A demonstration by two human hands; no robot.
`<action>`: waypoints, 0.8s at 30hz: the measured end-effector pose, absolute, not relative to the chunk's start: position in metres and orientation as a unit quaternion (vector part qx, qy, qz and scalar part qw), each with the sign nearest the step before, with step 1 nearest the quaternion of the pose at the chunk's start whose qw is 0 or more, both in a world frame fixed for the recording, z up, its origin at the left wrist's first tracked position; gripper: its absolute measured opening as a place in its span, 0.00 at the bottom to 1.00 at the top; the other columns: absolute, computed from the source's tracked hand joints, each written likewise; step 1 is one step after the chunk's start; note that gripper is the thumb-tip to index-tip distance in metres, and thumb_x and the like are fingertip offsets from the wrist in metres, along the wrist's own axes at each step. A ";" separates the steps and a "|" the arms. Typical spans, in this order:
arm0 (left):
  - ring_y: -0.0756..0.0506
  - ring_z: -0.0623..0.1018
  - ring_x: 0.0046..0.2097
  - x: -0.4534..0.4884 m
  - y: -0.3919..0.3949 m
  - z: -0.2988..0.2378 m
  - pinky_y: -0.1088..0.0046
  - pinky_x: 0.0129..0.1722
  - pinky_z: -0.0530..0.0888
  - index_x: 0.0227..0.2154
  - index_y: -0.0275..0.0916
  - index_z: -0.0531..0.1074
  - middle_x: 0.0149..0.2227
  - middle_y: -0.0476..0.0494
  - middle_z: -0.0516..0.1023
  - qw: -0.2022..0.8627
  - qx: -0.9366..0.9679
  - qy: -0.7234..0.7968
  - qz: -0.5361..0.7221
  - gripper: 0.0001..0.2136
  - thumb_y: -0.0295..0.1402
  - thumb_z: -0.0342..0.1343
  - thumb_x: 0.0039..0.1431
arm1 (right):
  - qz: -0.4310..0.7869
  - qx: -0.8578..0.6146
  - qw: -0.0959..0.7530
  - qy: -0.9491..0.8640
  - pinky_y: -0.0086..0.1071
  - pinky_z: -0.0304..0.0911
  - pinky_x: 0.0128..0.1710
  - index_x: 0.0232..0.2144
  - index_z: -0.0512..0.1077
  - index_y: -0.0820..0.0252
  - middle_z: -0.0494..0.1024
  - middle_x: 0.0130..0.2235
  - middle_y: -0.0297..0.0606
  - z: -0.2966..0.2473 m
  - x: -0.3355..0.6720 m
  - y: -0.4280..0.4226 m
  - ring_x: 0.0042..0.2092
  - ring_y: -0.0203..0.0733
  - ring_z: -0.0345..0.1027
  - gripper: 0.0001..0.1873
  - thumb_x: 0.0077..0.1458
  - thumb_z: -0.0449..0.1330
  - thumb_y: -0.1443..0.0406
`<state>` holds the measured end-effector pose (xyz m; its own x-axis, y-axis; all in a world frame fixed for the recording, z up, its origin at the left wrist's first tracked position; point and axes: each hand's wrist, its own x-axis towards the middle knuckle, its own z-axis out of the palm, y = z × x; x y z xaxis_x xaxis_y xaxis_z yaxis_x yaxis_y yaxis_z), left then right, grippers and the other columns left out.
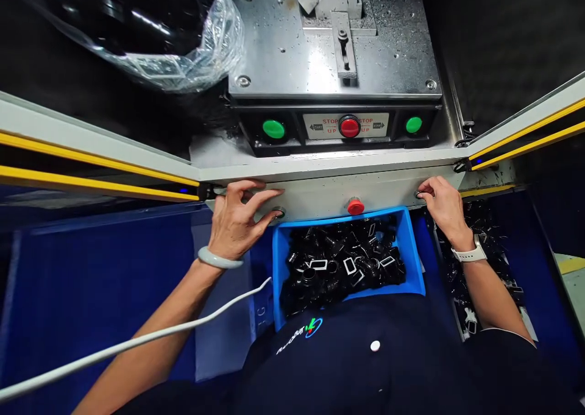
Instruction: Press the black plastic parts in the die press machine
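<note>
My left hand is at the left of the white front panel, its thumb on a round button. Its fingers are apart, the upper ones resting by the panel's edge, and it holds nothing. At the panel's right end, my right hand has its thumb on a second round button, mostly covered by the thumb. The fingers of that hand are curled in close to the thumb, with no object seen in them. Between the hands, a red mushroom button sticks out from the panel.
Below the panel stands a blue bin of black parts and several small rectangular frames. Above are a control box with a red stop button, a metal plate bearing a fixture, and a clear plastic bag. Yellow-edged bars flank both sides.
</note>
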<state>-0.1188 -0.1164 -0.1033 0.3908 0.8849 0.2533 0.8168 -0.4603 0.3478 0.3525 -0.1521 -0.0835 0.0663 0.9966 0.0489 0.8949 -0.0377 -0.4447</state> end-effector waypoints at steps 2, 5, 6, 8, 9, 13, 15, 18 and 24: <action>0.32 0.78 0.49 -0.116 -0.120 -0.101 0.48 0.51 0.73 0.55 0.47 0.78 0.57 0.33 0.73 0.067 0.827 0.523 0.198 0.16 0.40 0.63 0.66 | 0.120 -0.715 0.181 -0.665 0.38 0.66 0.42 0.38 0.75 0.59 0.78 0.40 0.40 -0.084 0.349 -0.154 0.39 0.44 0.74 0.06 0.63 0.59 0.71; 0.32 0.78 0.49 -0.108 -0.126 -0.096 0.51 0.49 0.74 0.56 0.44 0.77 0.58 0.31 0.73 0.055 0.815 0.544 0.191 0.17 0.38 0.62 0.67 | 0.074 -0.714 0.160 -0.678 0.38 0.66 0.42 0.42 0.75 0.60 0.79 0.43 0.43 -0.080 0.338 -0.166 0.44 0.47 0.72 0.08 0.66 0.56 0.70; 0.34 0.79 0.47 -0.103 -0.129 -0.094 0.53 0.47 0.75 0.57 0.43 0.76 0.58 0.30 0.73 0.063 0.810 0.551 0.193 0.17 0.38 0.61 0.67 | 0.058 -0.707 0.142 -0.690 0.38 0.66 0.43 0.45 0.75 0.60 0.79 0.45 0.45 -0.079 0.331 -0.173 0.46 0.48 0.72 0.09 0.68 0.54 0.70; 0.39 0.80 0.42 -0.086 -0.133 -0.092 0.61 0.42 0.76 0.56 0.40 0.76 0.52 0.33 0.76 0.117 0.815 0.534 0.194 0.16 0.39 0.59 0.69 | 0.064 -0.679 0.068 -0.728 0.37 0.66 0.44 0.49 0.74 0.60 0.79 0.48 0.47 -0.081 0.311 -0.189 0.51 0.49 0.70 0.13 0.70 0.52 0.71; 0.42 0.80 0.39 -0.073 -0.135 -0.092 0.65 0.40 0.76 0.53 0.40 0.77 0.48 0.36 0.79 0.161 0.828 0.505 0.183 0.14 0.39 0.57 0.71 | 0.091 -0.660 0.010 -0.746 0.36 0.66 0.44 0.50 0.74 0.59 0.79 0.49 0.47 -0.084 0.300 -0.198 0.52 0.49 0.69 0.14 0.70 0.51 0.71; 0.43 0.83 0.41 0.002 -0.142 -0.106 0.70 0.41 0.76 0.46 0.40 0.78 0.41 0.40 0.83 0.299 0.889 0.346 -0.015 0.11 0.35 0.51 0.74 | 0.195 -0.603 -0.187 -0.751 0.33 0.67 0.40 0.48 0.75 0.63 0.80 0.48 0.50 -0.114 0.259 -0.223 0.49 0.48 0.74 0.12 0.67 0.56 0.74; 0.41 0.84 0.40 0.041 -0.145 -0.118 0.68 0.40 0.77 0.48 0.35 0.77 0.38 0.36 0.83 0.298 0.892 0.323 -0.108 0.11 0.30 0.51 0.73 | 0.204 -0.605 -0.211 -0.740 0.34 0.68 0.38 0.48 0.75 0.66 0.81 0.46 0.53 -0.131 0.248 -0.226 0.47 0.51 0.76 0.10 0.65 0.60 0.72; 0.39 0.83 0.35 0.081 -0.150 -0.135 0.67 0.38 0.77 0.46 0.29 0.76 0.32 0.34 0.81 0.276 0.891 0.331 -0.143 0.09 0.23 0.51 0.70 | 0.213 -0.604 -0.227 -0.734 0.36 0.70 0.40 0.51 0.74 0.66 0.81 0.46 0.55 -0.145 0.243 -0.227 0.47 0.53 0.77 0.13 0.65 0.62 0.68; 0.43 0.81 0.34 0.078 -0.158 -0.134 0.68 0.35 0.75 0.44 0.32 0.76 0.39 0.35 0.81 0.246 0.898 0.338 -0.134 0.13 0.20 0.45 0.70 | 0.210 -0.607 -0.207 -0.738 0.38 0.71 0.45 0.53 0.72 0.66 0.81 0.48 0.55 -0.133 0.254 -0.240 0.50 0.53 0.76 0.17 0.66 0.51 0.76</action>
